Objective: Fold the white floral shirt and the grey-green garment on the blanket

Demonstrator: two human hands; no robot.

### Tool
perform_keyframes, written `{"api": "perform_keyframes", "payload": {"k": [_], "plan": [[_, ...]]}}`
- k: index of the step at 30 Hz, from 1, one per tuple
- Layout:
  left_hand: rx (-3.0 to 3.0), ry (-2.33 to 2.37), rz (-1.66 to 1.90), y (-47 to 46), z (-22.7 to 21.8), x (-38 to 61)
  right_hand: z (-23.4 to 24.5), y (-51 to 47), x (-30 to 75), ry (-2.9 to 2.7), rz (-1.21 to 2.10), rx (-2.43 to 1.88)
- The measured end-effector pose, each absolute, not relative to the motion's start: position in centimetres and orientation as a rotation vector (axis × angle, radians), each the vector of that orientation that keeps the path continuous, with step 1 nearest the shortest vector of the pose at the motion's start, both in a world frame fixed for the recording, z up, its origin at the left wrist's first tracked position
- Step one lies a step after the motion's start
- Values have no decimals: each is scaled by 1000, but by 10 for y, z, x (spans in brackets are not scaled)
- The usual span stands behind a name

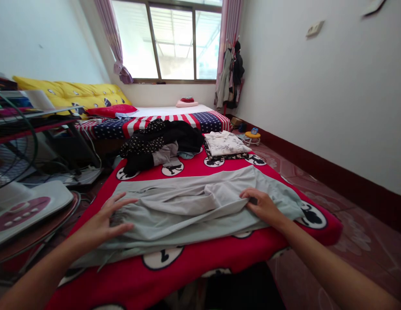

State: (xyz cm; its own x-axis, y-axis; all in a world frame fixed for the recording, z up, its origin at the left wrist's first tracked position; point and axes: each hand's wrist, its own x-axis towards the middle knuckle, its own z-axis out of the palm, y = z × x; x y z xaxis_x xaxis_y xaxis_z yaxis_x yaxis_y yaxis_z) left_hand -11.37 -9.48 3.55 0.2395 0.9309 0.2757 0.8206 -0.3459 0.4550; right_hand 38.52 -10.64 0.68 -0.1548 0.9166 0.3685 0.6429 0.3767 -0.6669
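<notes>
Pale grey-green trousers lie crosswise on a red patterned cover, with a loose, wrinkled fold along the middle. At their gathered left end is my left hand, fingers spread apart over the cloth. Toward the right part of the trousers, my right hand has its fingers curled in against the fabric, seemingly pinching an edge of it. The fingertips of that hand are partly hidden.
Beyond the trousers sits a heap of dark clothes, beside folded shirts. The red cover drapes a low table or bed. At left stand a fan and a cluttered desk. A yellow stool is near the right wall.
</notes>
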Motion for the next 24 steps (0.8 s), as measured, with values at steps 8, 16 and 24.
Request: {"api": "perform_keyframes", "payload": {"k": [8,16,24], "plan": [[2706,1402,381,-126,26,-123,3,-103,391,-1894,426,-1372],[2702,1512,360,-128,28,-129,1,-103,393,-1925,359,-1395],[2589,1434,615,-125,42,-121,1,-101,395,-1960,308,-1397]]}}
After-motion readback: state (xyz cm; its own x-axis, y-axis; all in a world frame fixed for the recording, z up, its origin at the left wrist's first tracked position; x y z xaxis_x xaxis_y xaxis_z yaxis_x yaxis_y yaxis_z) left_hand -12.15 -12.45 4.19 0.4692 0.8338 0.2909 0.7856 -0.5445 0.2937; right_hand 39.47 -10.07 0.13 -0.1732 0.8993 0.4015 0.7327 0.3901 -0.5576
